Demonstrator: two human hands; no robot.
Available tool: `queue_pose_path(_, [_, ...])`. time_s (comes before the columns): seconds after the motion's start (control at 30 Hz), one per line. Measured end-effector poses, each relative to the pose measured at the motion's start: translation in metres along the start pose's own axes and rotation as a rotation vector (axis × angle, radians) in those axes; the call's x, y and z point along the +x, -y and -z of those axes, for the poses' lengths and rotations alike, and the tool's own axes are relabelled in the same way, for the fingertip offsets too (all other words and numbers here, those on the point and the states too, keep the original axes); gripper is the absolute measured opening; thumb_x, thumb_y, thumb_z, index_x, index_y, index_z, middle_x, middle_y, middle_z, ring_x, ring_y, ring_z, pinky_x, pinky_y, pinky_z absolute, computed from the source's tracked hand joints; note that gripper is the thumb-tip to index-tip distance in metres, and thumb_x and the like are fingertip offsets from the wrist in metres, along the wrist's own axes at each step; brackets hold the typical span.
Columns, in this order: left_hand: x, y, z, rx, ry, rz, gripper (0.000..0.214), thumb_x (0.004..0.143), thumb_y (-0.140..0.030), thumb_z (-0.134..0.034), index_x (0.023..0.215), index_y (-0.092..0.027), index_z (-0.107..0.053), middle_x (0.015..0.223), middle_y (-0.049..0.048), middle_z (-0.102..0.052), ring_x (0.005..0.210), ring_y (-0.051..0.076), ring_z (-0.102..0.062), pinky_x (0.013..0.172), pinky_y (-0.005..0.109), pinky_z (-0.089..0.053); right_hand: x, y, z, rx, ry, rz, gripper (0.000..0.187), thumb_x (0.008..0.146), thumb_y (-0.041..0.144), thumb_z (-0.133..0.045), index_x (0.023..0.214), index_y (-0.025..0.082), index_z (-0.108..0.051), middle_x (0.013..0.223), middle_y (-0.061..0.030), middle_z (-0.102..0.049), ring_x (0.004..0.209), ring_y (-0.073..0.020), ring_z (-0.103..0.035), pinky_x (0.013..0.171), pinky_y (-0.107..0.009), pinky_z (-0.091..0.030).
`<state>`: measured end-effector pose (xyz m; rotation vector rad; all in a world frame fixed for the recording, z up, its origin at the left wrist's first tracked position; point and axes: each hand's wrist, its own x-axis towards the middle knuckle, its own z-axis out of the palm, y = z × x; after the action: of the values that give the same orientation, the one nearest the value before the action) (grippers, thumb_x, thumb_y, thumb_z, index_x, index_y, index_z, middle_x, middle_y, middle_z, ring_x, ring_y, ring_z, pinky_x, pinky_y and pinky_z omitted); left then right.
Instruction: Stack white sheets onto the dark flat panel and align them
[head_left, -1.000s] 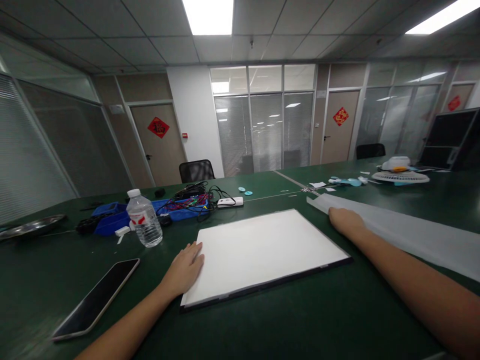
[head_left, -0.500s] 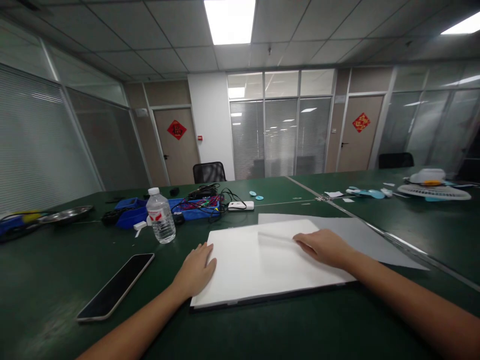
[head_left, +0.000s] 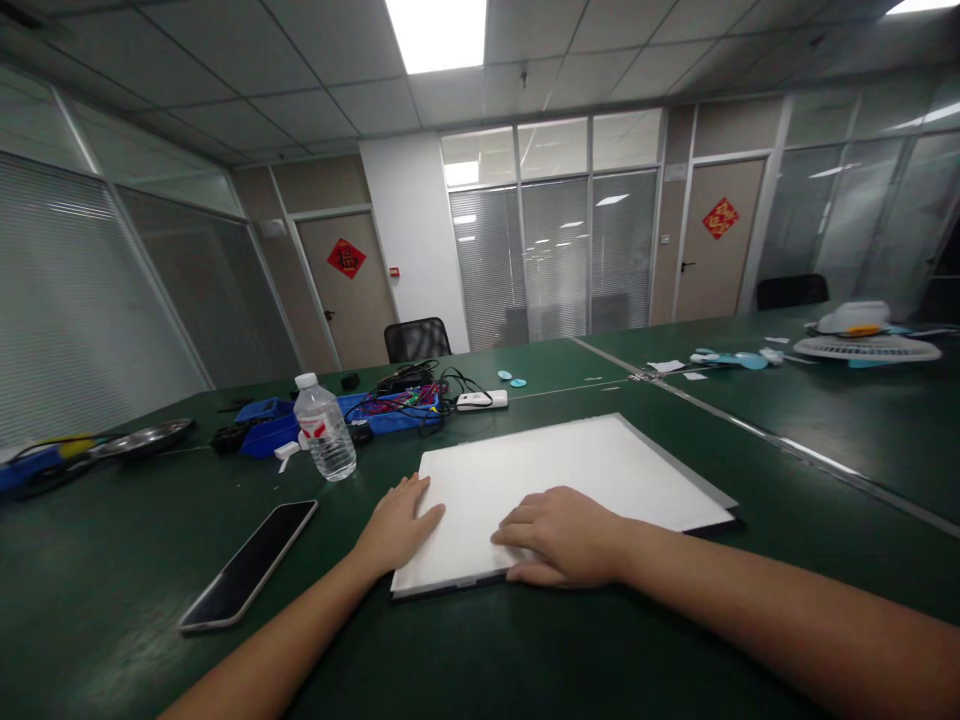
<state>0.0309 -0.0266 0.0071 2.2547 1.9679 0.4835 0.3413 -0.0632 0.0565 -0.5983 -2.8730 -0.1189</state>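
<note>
A flat stack of white paper [head_left: 555, 460], like a large drawing pad with a dark base, lies in front of me. Along its right side shows a narrow strip of grey sheet [head_left: 667, 448]. My left hand [head_left: 397, 520] rests at the left edge with its fingers stretched over the border and its thumb on the white surface. Flat on the front part of the page lies my right hand [head_left: 559, 540], fingers extended and thumb near the front edge. Neither hand grips anything that I can see; the right palm's underside is hidden.
To the left are a smartphone [head_left: 251, 565] and a water bottle [head_left: 325, 430]. Behind stand blue trays [head_left: 397, 415] with tangled wires and a white power strip [head_left: 482, 400]. A white fan part [head_left: 866, 345] lies far right. A metal seam [head_left: 750, 430] crosses the green table.
My right hand has moved left and toward me, from the middle of the page to its front edge. The grey sheet that stuck out far right now shows only as a strip.
</note>
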Motion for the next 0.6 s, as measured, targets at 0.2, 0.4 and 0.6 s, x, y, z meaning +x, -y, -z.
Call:
queue_pose_path(0.2, [0.003,0.006,0.006,-0.103,-0.026,0.055,0.062,0.088,-0.048,-0.053,0.14,-0.017,-0.062,0.154,0.0119,-0.052,0.147,0.028,-0.043,0.122,0.043,-0.033,-0.047,-0.078,0.016,0.007,-0.101,-0.275,0.053,0.103,0.055,-0.041,0.134,0.022,-0.066,0.128,-0.0113,-0.07,0.116,-0.0273,-0.065,0.101,-0.044,-0.048])
queue_pose_path(0.4, [0.003,0.007,0.005,-0.104,-0.014,0.03,0.061,0.088,-0.045,-0.051,0.139,-0.015,-0.063,0.154,0.0109,-0.052,0.147,0.026,-0.043,0.123,0.04,-0.031,-0.143,-0.188,-0.016,0.042,-0.3,-0.773,0.057,0.101,0.053,-0.04,0.132,0.014,-0.068,0.137,-0.0151,-0.066,0.127,-0.0301,-0.059,0.112,-0.045,-0.042])
queue_pose_path(0.6, [0.001,0.002,0.003,-0.066,-0.03,0.036,0.063,0.088,-0.043,-0.046,0.141,-0.014,-0.061,0.153,0.0094,-0.054,0.144,0.026,-0.049,0.122,0.038,-0.033,-0.171,-0.209,-0.033,0.102,-0.238,-1.104,0.065,0.099,0.057,-0.039,0.128,0.009,-0.071,0.136,-0.0189,-0.066,0.127,-0.0333,-0.06,0.109,-0.042,-0.044])
